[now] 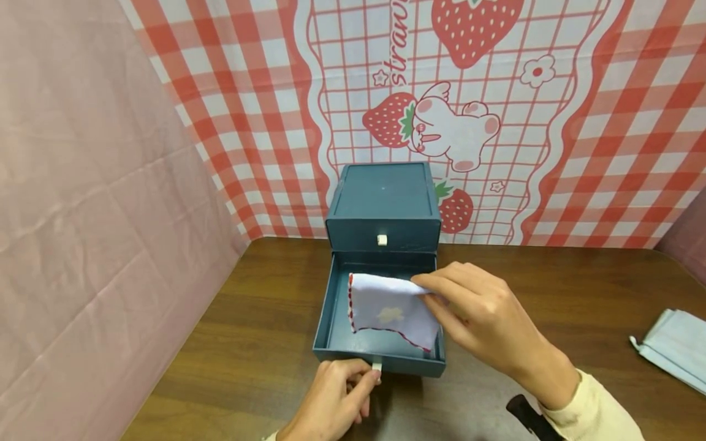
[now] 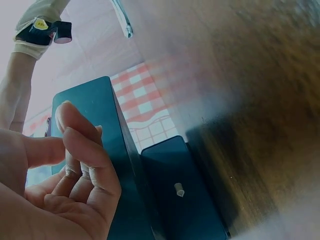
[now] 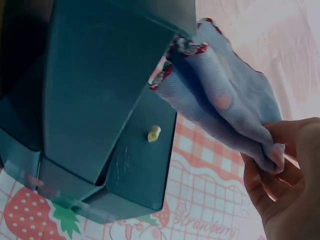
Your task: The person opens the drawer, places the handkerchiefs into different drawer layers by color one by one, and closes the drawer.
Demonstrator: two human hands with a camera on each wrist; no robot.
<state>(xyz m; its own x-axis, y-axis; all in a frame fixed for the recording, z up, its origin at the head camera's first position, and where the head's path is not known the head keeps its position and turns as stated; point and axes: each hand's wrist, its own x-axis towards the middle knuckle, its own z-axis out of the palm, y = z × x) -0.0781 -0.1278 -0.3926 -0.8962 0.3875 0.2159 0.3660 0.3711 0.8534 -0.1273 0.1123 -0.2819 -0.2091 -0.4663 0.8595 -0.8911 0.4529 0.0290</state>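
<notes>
Teal plastic drawer unit [image 1: 384,193] stands at the far edge of the wooden surface [image 1: 265,318] in the head view, its lower drawer [image 1: 410,367] extended toward the near edge. Left hand [image 1: 333,395]: fingers pinch the drawer's pale knob [image 1: 377,367]. Right hand [image 1: 480,312]: fingers pinch a lavender cloth [image 1: 386,300] over the open drawer. Light-blue fabric [image 1: 675,349] lies at the surface's right edge. Left wrist view: fingers curl; their contact is hidden. Right wrist view: thumb and fingers grip the folded cloth's end.
</notes>
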